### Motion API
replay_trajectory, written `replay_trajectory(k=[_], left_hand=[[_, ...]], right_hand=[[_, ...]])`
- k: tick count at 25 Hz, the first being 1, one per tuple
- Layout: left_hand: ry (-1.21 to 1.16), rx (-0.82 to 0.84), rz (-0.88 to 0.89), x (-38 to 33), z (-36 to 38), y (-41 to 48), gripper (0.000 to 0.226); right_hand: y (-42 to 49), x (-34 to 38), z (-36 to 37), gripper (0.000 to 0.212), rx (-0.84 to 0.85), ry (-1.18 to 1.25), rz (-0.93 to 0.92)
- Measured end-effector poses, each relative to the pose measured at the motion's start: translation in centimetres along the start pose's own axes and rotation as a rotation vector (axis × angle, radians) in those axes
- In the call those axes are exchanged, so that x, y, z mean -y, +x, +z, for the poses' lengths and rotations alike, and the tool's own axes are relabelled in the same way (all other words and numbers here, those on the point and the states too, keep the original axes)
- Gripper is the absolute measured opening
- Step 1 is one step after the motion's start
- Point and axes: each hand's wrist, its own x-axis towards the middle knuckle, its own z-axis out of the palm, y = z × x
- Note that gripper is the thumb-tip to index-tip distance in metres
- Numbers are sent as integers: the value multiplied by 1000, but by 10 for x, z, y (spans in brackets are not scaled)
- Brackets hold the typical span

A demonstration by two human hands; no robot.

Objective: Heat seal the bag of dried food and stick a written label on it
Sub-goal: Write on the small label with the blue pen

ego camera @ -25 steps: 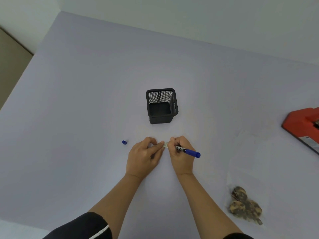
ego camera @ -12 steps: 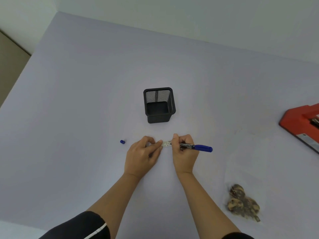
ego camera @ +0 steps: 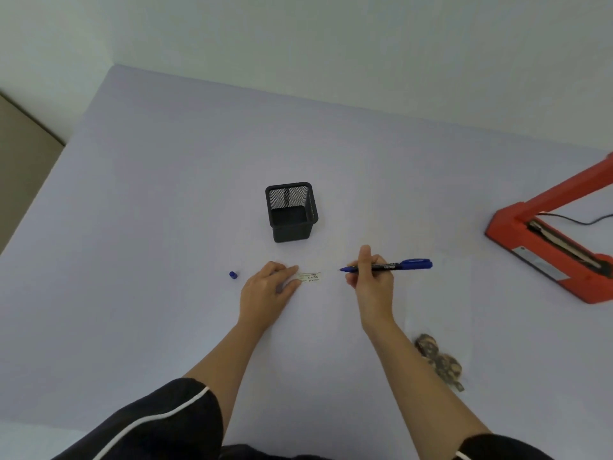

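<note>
From the head camera, I am pressing my left hand [ego camera: 269, 287] flat on the counter [ego camera: 149, 210], its fingertips resting on the near end of the label [ego camera: 310, 277] — nothing gripped, just pinning it down. The label is lying around the middle of the counter, with small dark writing on it that I cannot read. My right hand [ego camera: 371, 280] is gripping the blue pen [ego camera: 386, 266] with its tip pointing left, just beside the label but apart from it. The pen cap [ego camera: 233, 275] is sitting left of my left hand. A black mesh holder [ego camera: 291, 212] is standing upright behind the label. The clear bag of dried food [ego camera: 439, 361] is lying toward the counter's near right — the red heat sealer [ego camera: 550, 247] is sitting at the right edge, lid raised.
</note>
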Motion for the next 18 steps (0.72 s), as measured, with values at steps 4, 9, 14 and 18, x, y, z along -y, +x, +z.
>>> replay_trajectory(k=[4,9,14,18], left_hand=[[-85,68,-108,-12,-6,-1,32],[41,-257,-193,-11,-37,-6,28],[257,42,-437,19,-64,-7,35],[36,-49,-391,-5,-72,-7,17]], right_hand=[[-3,19,-10,43,39,270,156],[-7,39,-21,31,49,356,177],[-18,58,-28,21,43,312,127],[-35,79,-29,18,103,299,53]])
